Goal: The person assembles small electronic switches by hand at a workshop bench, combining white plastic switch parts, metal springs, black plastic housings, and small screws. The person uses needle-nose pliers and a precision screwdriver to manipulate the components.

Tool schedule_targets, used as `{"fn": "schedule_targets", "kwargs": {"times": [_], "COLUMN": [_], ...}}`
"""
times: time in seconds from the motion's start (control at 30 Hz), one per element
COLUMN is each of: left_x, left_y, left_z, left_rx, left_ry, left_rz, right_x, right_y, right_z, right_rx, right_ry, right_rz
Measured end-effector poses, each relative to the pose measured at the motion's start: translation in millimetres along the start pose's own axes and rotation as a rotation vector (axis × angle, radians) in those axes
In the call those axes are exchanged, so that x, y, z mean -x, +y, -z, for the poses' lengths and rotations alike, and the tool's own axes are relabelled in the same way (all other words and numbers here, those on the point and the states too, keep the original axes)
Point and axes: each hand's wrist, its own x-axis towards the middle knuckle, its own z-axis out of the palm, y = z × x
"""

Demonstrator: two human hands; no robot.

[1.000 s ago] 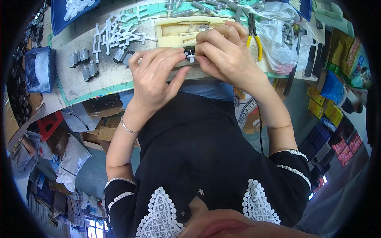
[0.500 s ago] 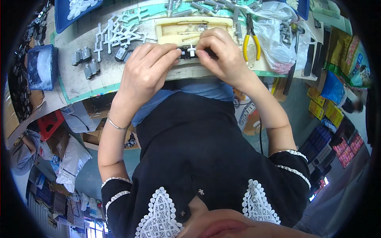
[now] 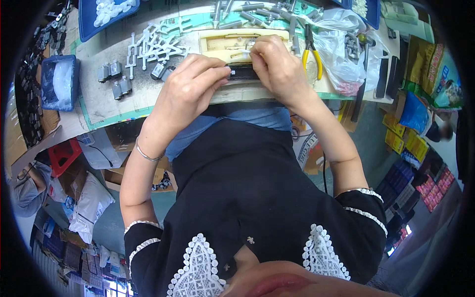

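Observation:
A long black part (image 3: 243, 73) lies across the near side of a cream-coloured fixture (image 3: 205, 43) on the table. My left hand (image 3: 190, 89) is closed, thumb and fingers pinching the part's left end, where a tiny white spot shows beside the fingertips. My right hand (image 3: 279, 69) is curled above the right end of the black part, its thumb and fingers pressed together. Something small and pale appears at those fingertips, against the fixture; I cannot make out what it is. The right end of the black part is covered by my right hand.
Left of the fixture lie a heap of grey forked parts (image 3: 148, 47) and several small grey motors (image 3: 110, 71). Yellow-handled pliers (image 3: 312, 59) and a plastic bag (image 3: 341, 62) are at right. Grey cylinders (image 3: 255, 17) lie behind. Blue trays (image 3: 58, 101) stand along the edges.
The white cross-shaped piece that stood on the black part between my hands is gone from there. My right hand has shifted slightly to the right, and more of the black part shows.

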Motion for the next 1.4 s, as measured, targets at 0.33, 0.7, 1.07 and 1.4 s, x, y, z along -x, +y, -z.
{"fn": "schedule_targets", "kwargs": {"times": [0.33,0.7,1.07,1.4], "left_x": [15,8,19,11], "left_y": [2,21,13,17], "left_z": [-9,-18,-27,-39], "left_rx": [-0.183,0.287,-0.393,-0.471], "left_ry": [0.121,0.260,0.123,0.219], "left_rz": [-0.037,0.184,-0.091,-0.015], "right_x": [1,-8,-8,-37], "right_y": [7,-16,-13,8], "right_z": [13,20,15,54], "right_rx": [0.066,0.045,0.237,-0.003], "right_ry": [0.068,-0.083,-0.325,-0.078], "right_rz": [0.202,0.240,0.198,-0.072]}}
